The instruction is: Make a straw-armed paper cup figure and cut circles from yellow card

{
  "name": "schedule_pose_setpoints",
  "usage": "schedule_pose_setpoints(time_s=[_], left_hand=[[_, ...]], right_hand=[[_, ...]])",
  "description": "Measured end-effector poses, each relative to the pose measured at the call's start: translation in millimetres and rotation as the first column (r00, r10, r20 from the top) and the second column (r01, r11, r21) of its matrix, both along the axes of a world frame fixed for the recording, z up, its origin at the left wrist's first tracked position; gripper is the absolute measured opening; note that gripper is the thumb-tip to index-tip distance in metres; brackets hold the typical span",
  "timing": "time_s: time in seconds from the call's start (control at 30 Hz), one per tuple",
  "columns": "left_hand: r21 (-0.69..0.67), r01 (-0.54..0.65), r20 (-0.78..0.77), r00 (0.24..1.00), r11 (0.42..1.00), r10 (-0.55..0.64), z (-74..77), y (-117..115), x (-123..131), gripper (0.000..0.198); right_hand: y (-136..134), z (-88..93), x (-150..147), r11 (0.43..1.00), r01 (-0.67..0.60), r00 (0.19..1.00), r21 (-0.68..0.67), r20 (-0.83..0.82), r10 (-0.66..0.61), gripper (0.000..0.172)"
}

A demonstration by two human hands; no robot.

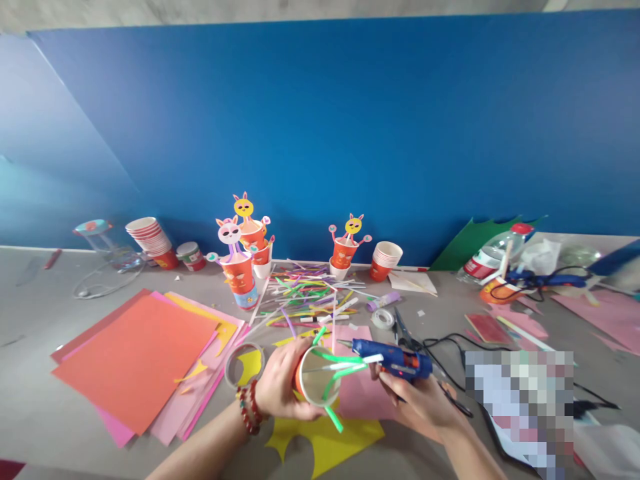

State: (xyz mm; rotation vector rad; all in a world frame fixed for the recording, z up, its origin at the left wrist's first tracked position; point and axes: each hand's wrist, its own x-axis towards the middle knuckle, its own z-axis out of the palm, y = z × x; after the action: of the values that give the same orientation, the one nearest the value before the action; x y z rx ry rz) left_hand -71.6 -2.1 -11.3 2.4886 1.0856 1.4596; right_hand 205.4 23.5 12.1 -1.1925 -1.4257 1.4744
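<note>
My left hand [281, 389] is wrapped round an orange paper cup [315, 385], tipped so its open mouth faces me. Green straws [340, 365] cross the cup's mouth and one sticks out below it. My right hand [420, 400] grips a blue hot glue gun [393, 357] whose nozzle points left at the straws near the cup's rim. Both hands hover over pink and yellow paper [325, 440] at the table's near edge. A bead bracelet sits on my left wrist.
A stack of orange, pink and yellow sheets [140, 357] lies at left. A pile of cut straws [310, 293], finished bunny cups [240, 267], cup stacks [150, 240], tape rolls [383, 318], scissors [405, 333], a glue stick [383, 301], a bottle [493, 257] and cables surround them.
</note>
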Motion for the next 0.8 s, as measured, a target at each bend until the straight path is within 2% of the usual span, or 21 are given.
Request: schedule_pose_setpoints(time_s=[0.1,0.2,0.33,0.47,0.6,0.8], left_hand=[[-0.02,0.024,0.004,1.0,1.0,-0.023,1.0,-1.5,-0.6,0.096],[-0.048,0.059,0.019,0.998,0.997,-0.058,1.2,-3.4,-0.4,0.097],[-0.092,0.083,0.033,0.996,0.992,-0.08,2.0,-5.2,0.7,0.101],[-0.107,0.098,0.052,0.994,0.989,-0.092,4.3,-5.5,2.2,0.098],[-0.123,0.123,0.084,0.99,0.985,-0.114,5.8,-5.7,3.7,0.101],[-0.102,0.132,0.096,0.988,0.986,-0.122,12.3,-5.9,6.0,0.096]], right_hand=[[2.1,-8.6,0.7,0.999,-0.045,0.999,0.017,-0.03,0.045,0.022],[3.2,-10.7,-0.4,0.992,-0.004,0.999,0.125,-0.036,0.009,0.035],[4.3,-6.3,-1.1,0.963,-0.047,0.998,0.264,-0.039,0.059,0.04],[6.9,-1.8,0.0,0.941,-0.056,0.998,0.335,0.003,0.058,0.038],[11.4,2.4,0.9,0.902,-0.117,0.993,0.416,0.055,0.104,0.039],[17.2,8.1,1.9,0.873,-0.228,0.973,0.431,0.128,0.19,0.019]])
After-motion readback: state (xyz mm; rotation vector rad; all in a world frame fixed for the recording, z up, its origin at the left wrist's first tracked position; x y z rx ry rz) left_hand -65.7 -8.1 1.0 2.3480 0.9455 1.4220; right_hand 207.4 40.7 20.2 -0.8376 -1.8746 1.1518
